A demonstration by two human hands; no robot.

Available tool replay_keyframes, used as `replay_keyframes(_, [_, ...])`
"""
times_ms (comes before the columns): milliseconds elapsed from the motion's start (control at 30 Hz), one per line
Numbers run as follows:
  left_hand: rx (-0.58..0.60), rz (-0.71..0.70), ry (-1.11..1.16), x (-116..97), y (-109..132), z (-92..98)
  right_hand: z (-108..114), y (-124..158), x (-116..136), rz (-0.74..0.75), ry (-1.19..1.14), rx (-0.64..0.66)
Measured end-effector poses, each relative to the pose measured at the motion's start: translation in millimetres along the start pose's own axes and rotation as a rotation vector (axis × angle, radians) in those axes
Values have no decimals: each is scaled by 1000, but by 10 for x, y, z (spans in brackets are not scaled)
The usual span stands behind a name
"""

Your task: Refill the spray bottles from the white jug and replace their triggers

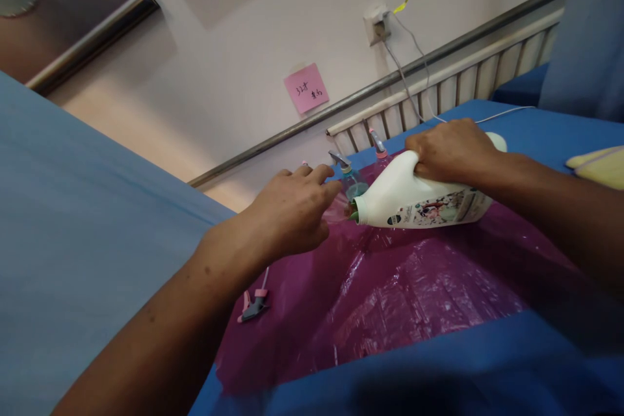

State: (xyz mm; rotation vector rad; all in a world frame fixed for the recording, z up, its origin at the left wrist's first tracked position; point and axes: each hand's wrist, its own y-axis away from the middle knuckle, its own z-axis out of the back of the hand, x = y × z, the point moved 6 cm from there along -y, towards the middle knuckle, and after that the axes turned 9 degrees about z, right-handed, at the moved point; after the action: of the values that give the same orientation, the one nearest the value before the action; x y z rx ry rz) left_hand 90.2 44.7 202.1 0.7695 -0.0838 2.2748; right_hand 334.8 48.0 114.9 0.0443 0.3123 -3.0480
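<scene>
My right hand (pixel 446 149) is wrapped around the handle of a large white detergent jug (pixel 414 198), tilted on its side with its open mouth to the left. A clear pinkish bottle (pixel 335 212) sits at that mouth, and my left hand (pixel 299 208) curls around it, thumb below and fingers above. Much of this bottle is hidden by the hand. Behind the jug stand a blue-green spray bottle (pixel 355 187) and a pink spray bottle (pixel 381 155). A detached grey-and-pink spray head (pixel 254 305) with its tube lies nearer to me.
Shiny purple plastic sheeting (pixel 390 299) covers part of the blue surface (pixel 511 123). A yellow item (pixel 599 166) lies at right. Behind are a metal rail (pixel 292 127), a pink note (pixel 307 88) and a wall socket (pixel 377 26) with cables. Blue fabric (pixel 88 227) hangs at left.
</scene>
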Motion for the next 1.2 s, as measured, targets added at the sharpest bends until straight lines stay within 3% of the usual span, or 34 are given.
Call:
replay_keyframes(433, [-47,-25,-97,-93,0,103,-39,-3,-30,-26,13,-19])
replay_keyframes(833, [-65,3,-42,-10,37,32,-48,23,-63,-55,-7,-39])
replay_keyframes(1033, [-163,16,206,201,142,-71,-90,49,-219,-117,-7,-39])
replay_keyframes(1200, [-218,106,573,373,198,-329,-149,125,-427,-185,7,-41])
